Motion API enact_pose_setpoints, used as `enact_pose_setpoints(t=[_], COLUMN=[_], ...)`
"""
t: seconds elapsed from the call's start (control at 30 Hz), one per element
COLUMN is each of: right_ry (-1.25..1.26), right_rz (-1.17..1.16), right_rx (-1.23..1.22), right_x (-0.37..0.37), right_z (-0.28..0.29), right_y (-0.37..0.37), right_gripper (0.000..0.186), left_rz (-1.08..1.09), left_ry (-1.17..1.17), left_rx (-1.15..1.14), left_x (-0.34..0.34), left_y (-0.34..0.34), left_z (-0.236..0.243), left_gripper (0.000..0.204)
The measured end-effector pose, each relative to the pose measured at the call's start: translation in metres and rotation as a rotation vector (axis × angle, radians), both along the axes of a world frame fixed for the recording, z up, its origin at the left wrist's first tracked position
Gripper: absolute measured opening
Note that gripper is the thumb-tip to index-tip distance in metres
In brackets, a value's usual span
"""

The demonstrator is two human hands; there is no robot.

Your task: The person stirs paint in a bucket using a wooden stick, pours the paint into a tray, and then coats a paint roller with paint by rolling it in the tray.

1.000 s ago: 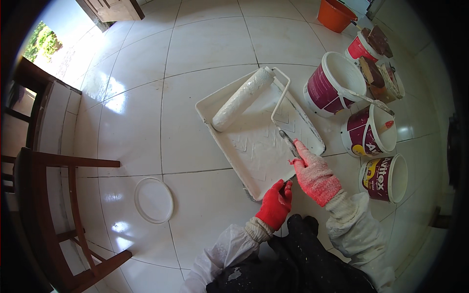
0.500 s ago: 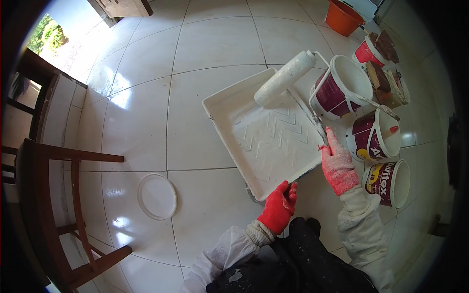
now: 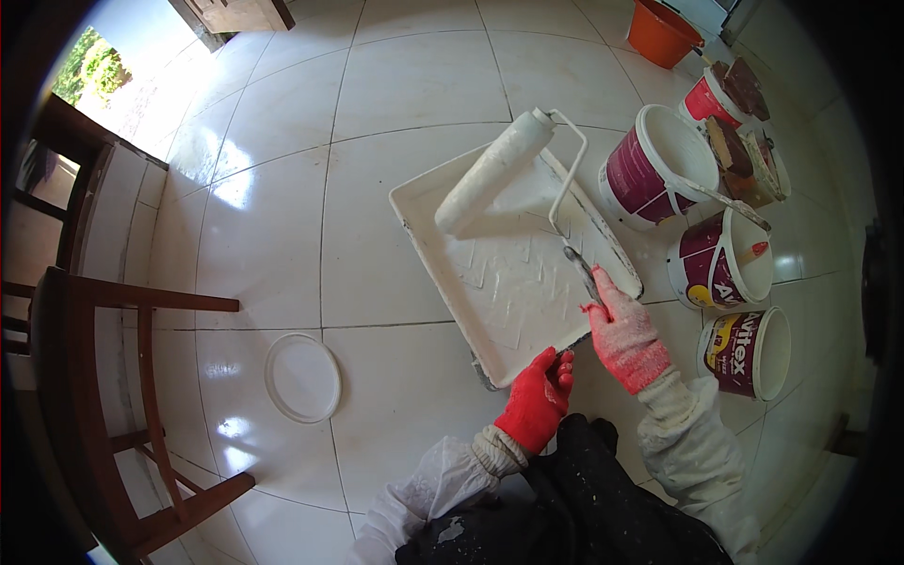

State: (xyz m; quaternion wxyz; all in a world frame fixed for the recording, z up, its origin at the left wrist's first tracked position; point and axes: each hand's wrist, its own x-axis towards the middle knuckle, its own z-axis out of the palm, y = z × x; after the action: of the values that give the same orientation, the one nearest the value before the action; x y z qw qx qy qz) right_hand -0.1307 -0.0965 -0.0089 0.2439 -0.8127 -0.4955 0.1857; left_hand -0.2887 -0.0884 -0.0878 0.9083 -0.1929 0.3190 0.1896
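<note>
In a red glove, my right hand (image 3: 629,334) is closed round the dark handle of a paint roller (image 3: 496,171). The roller's white, paint-coated sleeve slants over the far part of a paint tray (image 3: 428,273), its wire frame bending back to the handle. Wet white paint covers the tray's ribbed floor. My left hand (image 3: 535,405), also red-gloved, has its fingers curled at the tray's near edge and appears to grip the rim there; the exact contact is partly hidden.
Right of the tray stand a large white-and-maroon bucket (image 3: 640,174), a second bucket (image 3: 702,264) with a brush inside and a smaller one (image 3: 730,356). An orange basin (image 3: 659,36) sits far right. A white lid (image 3: 301,379) and wooden chair (image 3: 146,377) are on the left.
My right hand has moved left and slightly nearer, bringing the roller left across the tray, away from the large bucket. My left hand has stayed at the near edge.
</note>
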Motion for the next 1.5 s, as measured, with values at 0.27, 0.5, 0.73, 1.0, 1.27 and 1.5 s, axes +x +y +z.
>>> enact_pose_setpoints(t=[0.27, 0.5, 0.73, 1.0, 1.27, 1.5], right_ry=[0.016, -0.12, -0.027, -0.093, 0.118, 0.269], right_rz=[-0.113, -0.025, 0.032, -0.065, -0.059, -0.122], right_rx=[-0.04, 0.185, 0.077, 0.113, -0.031, -0.159], right_x=[0.022, 0.018, 0.006, 0.029, -0.001, -0.024], right_z=[0.014, -0.015, -0.007, -0.003, 0.007, 0.044], right_y=[-0.004, 0.011, -0.014, -0.004, 0.007, -0.016], right_gripper=[0.047, 0.047, 0.047, 0.048, 0.047, 0.045], left_rz=[-0.028, -0.022, 0.001, -0.005, -0.003, -0.046], left_ry=[-0.013, -0.041, -0.141, -0.212, -0.242, -0.245], left_rx=[-0.066, -0.066, -0.121, -0.158, -0.107, -0.138], left_x=[-0.006, -0.001, -0.007, -0.014, -0.019, -0.015], left_y=[0.0, -0.004, 0.002, 0.009, 0.009, 0.003], left_z=[-0.005, -0.006, 0.006, 0.018, 0.019, 0.0], left_gripper=[0.018, 0.018, 0.017, 0.017, 0.019, 0.019])
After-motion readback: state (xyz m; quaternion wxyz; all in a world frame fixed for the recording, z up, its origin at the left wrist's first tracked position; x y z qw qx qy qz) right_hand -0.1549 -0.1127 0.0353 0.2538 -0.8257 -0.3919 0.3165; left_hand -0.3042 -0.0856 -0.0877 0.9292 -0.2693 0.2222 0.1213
